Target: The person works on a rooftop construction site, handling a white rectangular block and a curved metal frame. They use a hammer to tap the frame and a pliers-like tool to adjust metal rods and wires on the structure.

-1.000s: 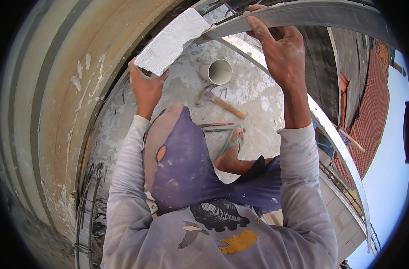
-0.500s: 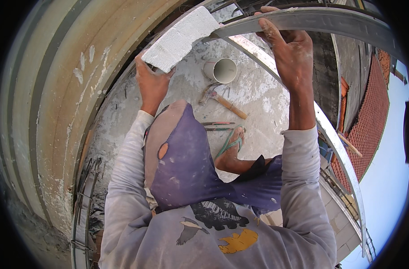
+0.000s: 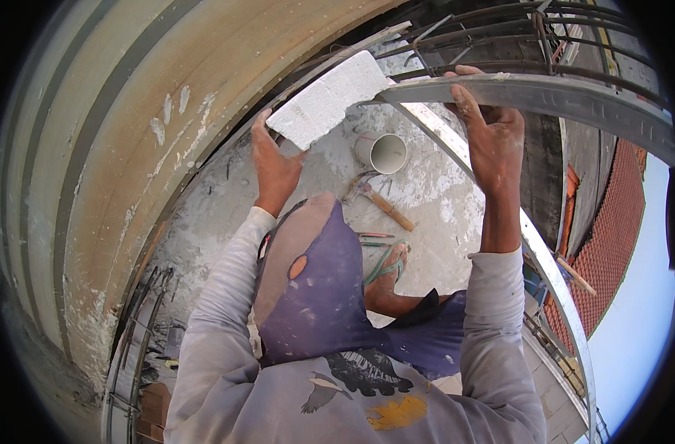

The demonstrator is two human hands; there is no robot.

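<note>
A rough white block [image 3: 328, 100], its material unclear, is gripped at its lower left end by my left hand [image 3: 277, 166]; the thumb is under its near edge and some fingers are hidden behind it. My right hand [image 3: 493, 144] is closed around a long grey metal bar [image 3: 574, 100], thumb on the near face and fingertips over the top. The bar's left end meets the right end of the block; whether they are joined I cannot tell. Below them, a short white pipe piece [image 3: 382, 152] and a claw hammer [image 3: 387, 207] with a wooden handle rest on the concrete floor.
A tan, paint-splashed panel [image 3: 130, 140] curves along the left. A second shiny metal strip [image 3: 559, 288] runs down the right side. Steel rebar [image 3: 493, 29] lies at the far edge. Beyond are a red tiled roof [image 3: 607, 244] and sky. My sandalled foot [image 3: 387, 277] is near the hammer.
The block, bar and both hands appear lower and slightly right in the picture, as do the pipe and hammer, so the view has shifted. Both hands keep their holds.
</note>
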